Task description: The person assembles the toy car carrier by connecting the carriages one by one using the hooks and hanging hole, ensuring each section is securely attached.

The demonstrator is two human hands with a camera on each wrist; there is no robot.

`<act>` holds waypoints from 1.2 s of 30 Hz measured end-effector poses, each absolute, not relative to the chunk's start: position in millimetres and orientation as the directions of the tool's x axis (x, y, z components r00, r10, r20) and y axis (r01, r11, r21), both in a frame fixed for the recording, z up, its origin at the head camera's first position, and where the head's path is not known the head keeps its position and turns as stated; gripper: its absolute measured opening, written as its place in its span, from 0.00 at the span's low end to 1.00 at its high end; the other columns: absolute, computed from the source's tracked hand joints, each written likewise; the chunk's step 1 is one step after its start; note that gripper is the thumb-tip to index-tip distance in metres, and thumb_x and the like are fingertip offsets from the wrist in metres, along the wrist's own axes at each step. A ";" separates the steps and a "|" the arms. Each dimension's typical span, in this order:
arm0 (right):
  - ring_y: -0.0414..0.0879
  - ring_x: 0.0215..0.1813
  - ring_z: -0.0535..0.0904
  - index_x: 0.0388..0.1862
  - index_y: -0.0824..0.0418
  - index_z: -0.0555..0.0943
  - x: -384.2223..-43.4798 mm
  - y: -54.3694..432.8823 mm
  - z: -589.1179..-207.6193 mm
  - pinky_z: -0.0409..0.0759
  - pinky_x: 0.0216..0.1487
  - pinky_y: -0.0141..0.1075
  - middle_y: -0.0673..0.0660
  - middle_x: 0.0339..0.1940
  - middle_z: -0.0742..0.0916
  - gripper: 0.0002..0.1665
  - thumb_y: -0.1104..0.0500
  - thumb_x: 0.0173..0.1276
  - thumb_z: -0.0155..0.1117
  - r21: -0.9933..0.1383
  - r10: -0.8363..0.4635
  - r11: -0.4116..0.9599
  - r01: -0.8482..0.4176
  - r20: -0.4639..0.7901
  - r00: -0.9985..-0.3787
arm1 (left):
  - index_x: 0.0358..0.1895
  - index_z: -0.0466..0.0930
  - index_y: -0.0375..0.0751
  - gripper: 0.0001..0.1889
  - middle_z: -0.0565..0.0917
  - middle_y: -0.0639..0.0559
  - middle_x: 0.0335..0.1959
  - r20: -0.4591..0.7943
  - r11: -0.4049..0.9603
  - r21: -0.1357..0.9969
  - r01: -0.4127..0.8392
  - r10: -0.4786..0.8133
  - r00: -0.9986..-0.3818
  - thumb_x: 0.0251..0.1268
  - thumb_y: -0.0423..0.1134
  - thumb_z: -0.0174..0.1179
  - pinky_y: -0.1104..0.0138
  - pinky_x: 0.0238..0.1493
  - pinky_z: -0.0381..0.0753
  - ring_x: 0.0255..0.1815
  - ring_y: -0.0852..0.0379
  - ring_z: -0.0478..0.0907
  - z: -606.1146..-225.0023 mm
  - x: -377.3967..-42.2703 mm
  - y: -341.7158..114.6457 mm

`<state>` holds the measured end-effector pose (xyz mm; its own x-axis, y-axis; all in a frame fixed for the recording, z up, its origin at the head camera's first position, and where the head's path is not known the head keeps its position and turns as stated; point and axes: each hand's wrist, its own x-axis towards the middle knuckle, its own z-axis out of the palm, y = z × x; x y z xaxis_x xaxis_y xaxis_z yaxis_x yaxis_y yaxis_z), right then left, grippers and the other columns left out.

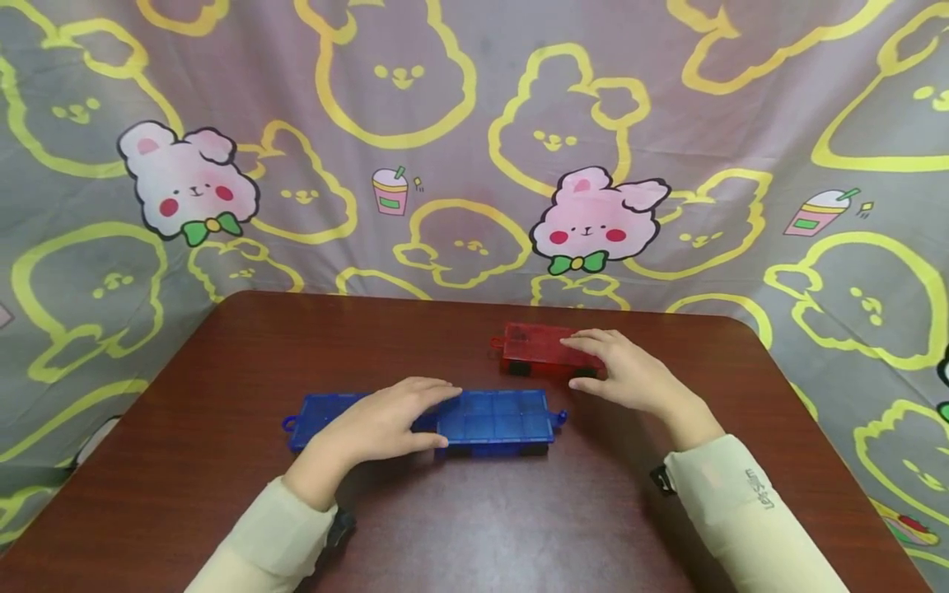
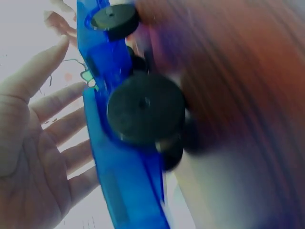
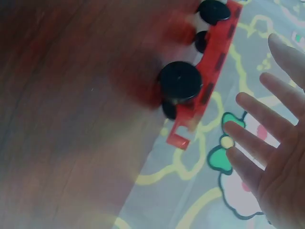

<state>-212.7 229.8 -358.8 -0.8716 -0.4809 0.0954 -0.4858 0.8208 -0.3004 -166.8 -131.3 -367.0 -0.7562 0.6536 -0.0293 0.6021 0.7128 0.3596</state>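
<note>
A long blue toy train car [image 1: 497,416] stands on its black wheels, with a ring at its left end and a hook at its right. My left hand [image 1: 385,424] lies across its middle and hides part of the top. In the left wrist view the fingers of my left hand [image 2: 43,133] are straight and spread, tips right at the blue side. Farther back is a shorter red toy train car [image 1: 544,346]. My right hand [image 1: 630,371] overlaps its right end in the head view. The right wrist view shows my right hand [image 3: 276,143] with spread fingers and a gap to the red car [image 3: 217,62].
Both cars stand on a dark brown wooden table [image 1: 474,511] with rounded far corners. Behind it hangs a grey curtain [image 1: 460,156] with yellow outlines and pink rabbit prints. The red car is near the table's far edge.
</note>
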 end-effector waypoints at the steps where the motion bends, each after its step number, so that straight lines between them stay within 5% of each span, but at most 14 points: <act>1: 0.61 0.70 0.70 0.70 0.55 0.74 -215.8 230.4 -359.5 0.76 0.63 0.60 0.63 0.69 0.77 0.39 0.49 0.61 0.74 -0.302 -0.480 0.821 -0.485 0.095 -0.872 | 0.73 0.67 0.46 0.36 0.70 0.47 0.73 -0.035 0.710 0.364 0.603 0.658 -0.753 0.65 0.53 0.66 0.49 0.70 0.70 0.75 0.47 0.65 -367.5 -167.4 -128.7; 9: 0.63 0.74 0.66 0.72 0.57 0.72 -238.7 227.0 -370.0 0.69 0.69 0.62 0.65 0.72 0.74 0.40 0.49 0.62 0.73 -0.338 -0.493 0.805 -0.488 0.077 -0.866 | 0.73 0.67 0.49 0.37 0.70 0.49 0.73 -0.042 0.694 0.342 0.633 0.684 -0.728 0.63 0.55 0.67 0.51 0.71 0.70 0.75 0.49 0.66 -372.7 -175.5 -109.3; 36: 0.66 0.72 0.66 0.70 0.58 0.74 -263.5 214.3 -385.8 0.74 0.65 0.60 0.67 0.72 0.73 0.38 0.54 0.61 0.74 -0.376 -0.501 0.796 -0.474 0.029 -0.865 | 0.69 0.73 0.46 0.33 0.71 0.46 0.73 -0.112 0.670 0.431 0.604 0.704 -0.701 0.61 0.51 0.69 0.50 0.73 0.67 0.74 0.46 0.67 -372.4 -185.5 -105.9</act>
<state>-263.5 214.3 -385.8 -0.8650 -0.5009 0.0293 -0.4739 0.7965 -0.3757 -185.5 -105.9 -372.4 -0.7009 0.7044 -0.1125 0.6042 0.6700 0.4314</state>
